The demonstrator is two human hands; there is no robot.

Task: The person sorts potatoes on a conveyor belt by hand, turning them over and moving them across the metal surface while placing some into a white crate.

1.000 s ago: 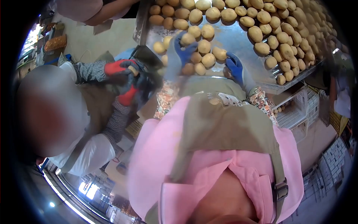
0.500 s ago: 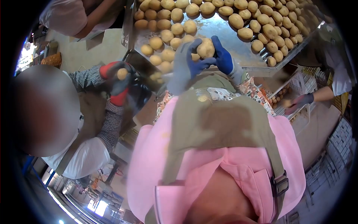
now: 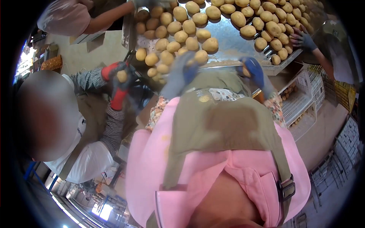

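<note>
Near the front edge of the metal sorting table, my right hand (image 3: pixel 255 72) in a blue and grey glove is closed around a potato (image 3: pixel 246 70), mostly hidden by the fingers. My left hand (image 3: pixel 185 70), gloved the same way, is smeared by motion beside the potatoes (image 3: pixel 166 57) at the table's left front. One potato (image 3: pixel 201 57) lies right at its fingertips. The metal table (image 3: pixel 226 38) carries several loose potatoes on the left and a dense spread on the right.
At left a co-worker's gloved hands (image 3: pixel 121 78) hold a potato. Another person's arm (image 3: pixel 110 17) reaches over the table's far left. On the right, a co-worker's gloved hand (image 3: pixel 303 38) is at the table edge, above white plastic crates (image 3: pixel 304 95) with potatoes inside.
My hands have parted: the right moved right with a potato, the left sits lower by the left potatoes. The right co-worker's hand rose from the crate to the table edge.
</note>
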